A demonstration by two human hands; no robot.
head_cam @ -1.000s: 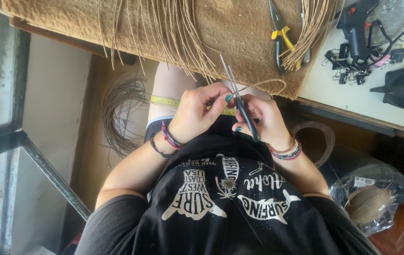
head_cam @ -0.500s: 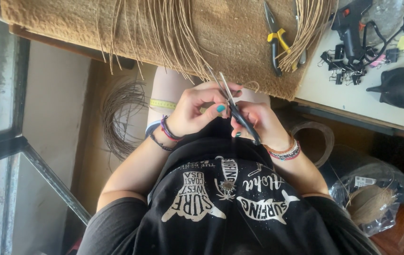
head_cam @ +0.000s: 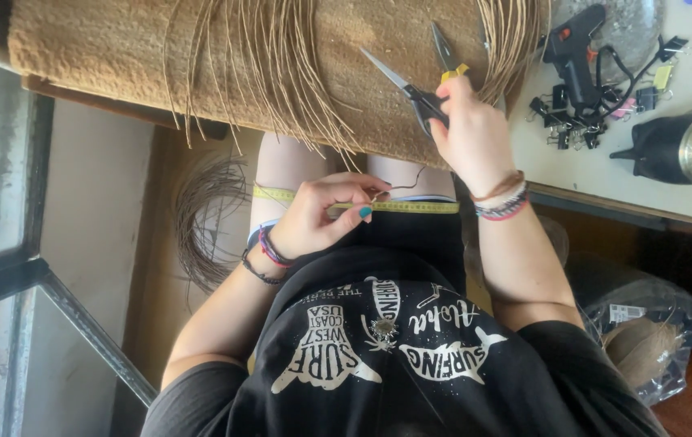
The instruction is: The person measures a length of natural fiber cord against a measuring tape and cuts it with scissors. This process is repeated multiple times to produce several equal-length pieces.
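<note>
On the coarse woven mat [head_cam: 119, 48], right hand [head_cam: 475, 133] grips steel scissors [head_cam: 410, 87]

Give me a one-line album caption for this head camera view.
Right hand sets scissors on a woven mat strewn with reeds, left hand pinching a thin strand above a yellow tape measure.

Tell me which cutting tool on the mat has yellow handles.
The pliers, lying free on the woven mat above the right hand; the scissors in that hand have black handles.
</note>
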